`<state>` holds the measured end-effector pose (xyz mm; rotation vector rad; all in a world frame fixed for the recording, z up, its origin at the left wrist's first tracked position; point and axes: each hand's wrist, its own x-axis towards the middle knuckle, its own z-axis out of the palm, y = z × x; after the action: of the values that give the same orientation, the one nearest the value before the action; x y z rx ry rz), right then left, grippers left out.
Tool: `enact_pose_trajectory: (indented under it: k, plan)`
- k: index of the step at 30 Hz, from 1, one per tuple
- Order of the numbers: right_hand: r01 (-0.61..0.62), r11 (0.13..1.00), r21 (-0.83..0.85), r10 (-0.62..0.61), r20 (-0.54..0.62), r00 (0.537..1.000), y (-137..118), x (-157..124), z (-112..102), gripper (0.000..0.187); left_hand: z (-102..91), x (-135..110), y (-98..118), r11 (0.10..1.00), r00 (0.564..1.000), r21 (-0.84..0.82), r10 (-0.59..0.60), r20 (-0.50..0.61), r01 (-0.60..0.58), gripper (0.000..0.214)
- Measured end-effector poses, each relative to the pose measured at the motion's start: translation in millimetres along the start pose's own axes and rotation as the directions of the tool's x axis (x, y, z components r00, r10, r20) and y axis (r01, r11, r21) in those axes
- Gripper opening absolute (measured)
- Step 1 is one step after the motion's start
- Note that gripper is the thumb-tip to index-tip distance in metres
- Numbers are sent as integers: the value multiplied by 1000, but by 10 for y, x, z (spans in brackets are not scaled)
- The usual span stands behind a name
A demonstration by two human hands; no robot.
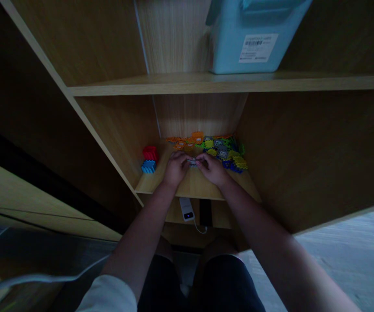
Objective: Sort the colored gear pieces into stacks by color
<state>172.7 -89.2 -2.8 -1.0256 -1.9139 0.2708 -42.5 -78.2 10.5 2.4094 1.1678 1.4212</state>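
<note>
Both of my hands reach into a low wooden shelf compartment [191, 186]. My left hand [175, 167] and my right hand [212, 168] meet in the middle, fingers pinched together on a small grey toothed plastic piece [193, 162] held between them. Just behind the hands lies a heap of interlocking plastic pieces [221, 151] in orange, yellow, green, grey and blue. At the left of the compartment a red assembled block [150, 153] stands behind a blue assembled block [148, 166].
A light blue plastic bin [248, 39] with a barcode label stands on the shelf above. A small white device [187, 209] with a cable lies on the lower ledge beside a dark object. My knees show below, grey floor at right.
</note>
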Motion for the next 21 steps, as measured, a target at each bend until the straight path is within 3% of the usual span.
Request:
enact_pose_trajectory:
  k: [10, 21]
  plan:
    - [-23, 998, 65, 24, -10, 1000, 45, 5, 16, 19, 17, 1, -17, 993, 1000, -117, -28, -7, 27, 25]
    - [1, 986, -166, -5, -25, 1000, 184, 27, 52, 10, 93, -4, -88, 995, 994, -62, -75, 74, 79, 27]
